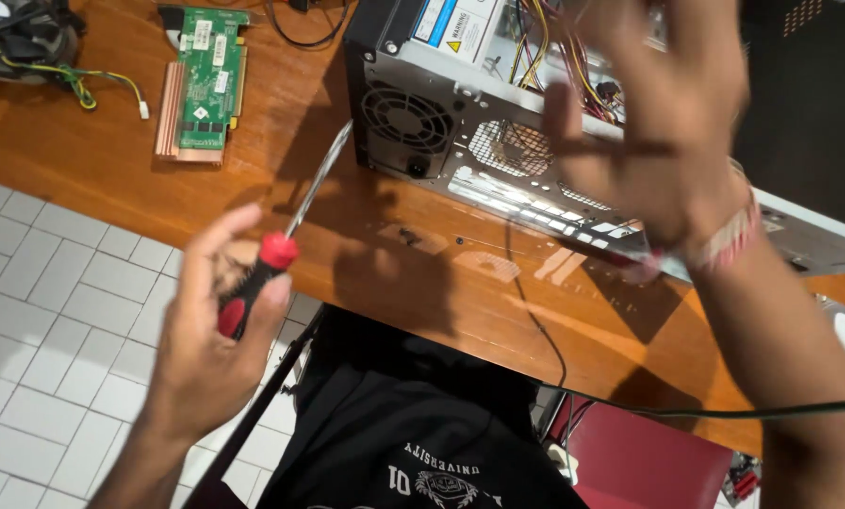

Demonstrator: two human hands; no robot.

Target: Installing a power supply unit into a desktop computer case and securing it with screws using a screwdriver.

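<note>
On the wooden bench (111, 165), far to the left of the computer case (460, 113), a black cooler fan (17, 38) is lying with its yellow and green wires (92, 85) trailing out. Just beside it, nearer the case, a green circuit card (205, 80) is lying flat on top of a copper-coloured finned block (170, 118). Both parts are sitting outside the case, so the work looks well started.

In front of the case and to its left, the left hand (205, 349) is holding a screwdriver (262, 269). The fingers (210, 254) are wrapping around the red and black handle, and the thin metal shaft is pointing up toward the back corner of the case.

On the bench just in front of the case, a few small dark screws (406, 232) are lying loose.

The case is lying open on the bench. Inside it, a bundle of coloured wires (564, 57) is showing, and a round fan grille is sitting in its back wall. How much more is inside is hard to tell.

Over the right part of the case, the right hand (667, 123) is hovering, blurred, with its fingers (562, 132) spread wide and holding nothing. A thin black cable (535, 320) is running down from the case across the bench.
</note>
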